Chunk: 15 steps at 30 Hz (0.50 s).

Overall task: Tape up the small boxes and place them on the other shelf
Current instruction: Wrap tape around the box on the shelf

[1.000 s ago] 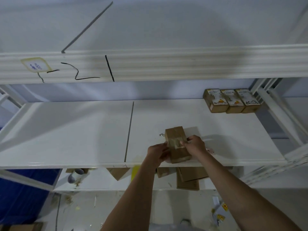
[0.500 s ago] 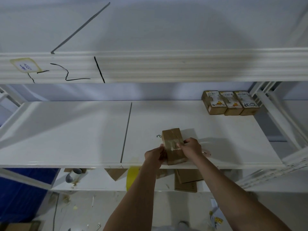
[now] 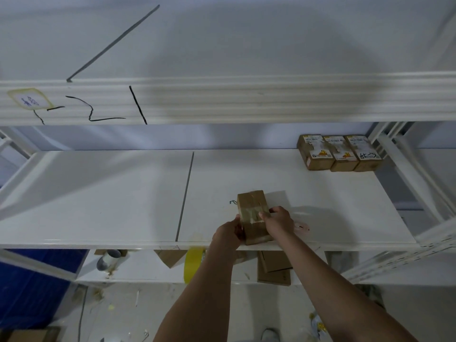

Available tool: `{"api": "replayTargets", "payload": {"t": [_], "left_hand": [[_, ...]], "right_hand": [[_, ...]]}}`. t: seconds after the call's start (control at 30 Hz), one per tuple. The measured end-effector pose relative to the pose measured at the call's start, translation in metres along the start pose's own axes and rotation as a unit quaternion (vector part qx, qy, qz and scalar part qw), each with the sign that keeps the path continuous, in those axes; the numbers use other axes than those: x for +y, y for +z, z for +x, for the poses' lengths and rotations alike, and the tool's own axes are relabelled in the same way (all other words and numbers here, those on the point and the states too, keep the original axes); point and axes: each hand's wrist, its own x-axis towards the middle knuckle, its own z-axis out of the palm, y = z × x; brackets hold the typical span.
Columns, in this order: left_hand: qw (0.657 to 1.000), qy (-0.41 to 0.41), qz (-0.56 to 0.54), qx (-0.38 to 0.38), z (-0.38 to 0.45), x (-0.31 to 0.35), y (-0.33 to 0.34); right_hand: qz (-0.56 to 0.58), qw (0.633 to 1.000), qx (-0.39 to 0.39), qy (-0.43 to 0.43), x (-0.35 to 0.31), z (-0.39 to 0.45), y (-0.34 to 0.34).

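Observation:
A small brown cardboard box (image 3: pixel 251 203) lies near the front edge of the white middle shelf (image 3: pixel 98 198), with a band of clear tape across its top. My left hand (image 3: pixel 228 234) grips the box's left side. My right hand (image 3: pixel 278 222) holds the right side, its thumb pressing on the tape. A yellow tape roll (image 3: pixel 193 264) shows just below the shelf edge, partly hidden by my left forearm. Three labelled small boxes (image 3: pixel 338 153) stand side by side at the shelf's back right corner.
A white upper shelf beam (image 3: pixel 246 102) with black marks runs overhead. On the lower shelf lie flat cardboard pieces (image 3: pixel 274 270) and a grey tube (image 3: pixel 108 260). A white upright post (image 3: pixel 414 174) stands at the right. The floor below is littered with scraps.
The view has shifted slightly. Both hands stay on the box, with the right thumb moving a little along the tape band.

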Motion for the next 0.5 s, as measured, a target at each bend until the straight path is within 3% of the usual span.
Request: {"api": "replayTargets", "payload": {"t": [0.1, 0.23, 0.33, 0.4, 0.5], "left_hand": [[0.999, -0.004, 0.037, 0.037, 0.039, -0.013, -0.006], [0.998, -0.008, 0.032, 0.053, -0.027, -0.005, 0.002], [0.997, -0.021, 0.038, 0.064, 0.025, -0.02, 0.002], [0.998, 0.012, 0.019, 0.06, 0.051, -0.029, 0.002], [0.998, 0.053, -0.016, 0.02, -0.028, -0.019, 0.01]], "right_hand": [[0.014, 1.0, -0.005, 0.015, -0.001, 0.003, 0.0], [0.035, 0.999, -0.019, 0.027, 0.0, 0.006, 0.0], [0.05, 0.998, -0.02, 0.03, 0.003, 0.007, 0.001], [0.063, 0.997, -0.016, 0.03, 0.004, 0.007, 0.003], [0.076, 0.996, -0.014, 0.038, 0.005, 0.008, 0.003]]}}
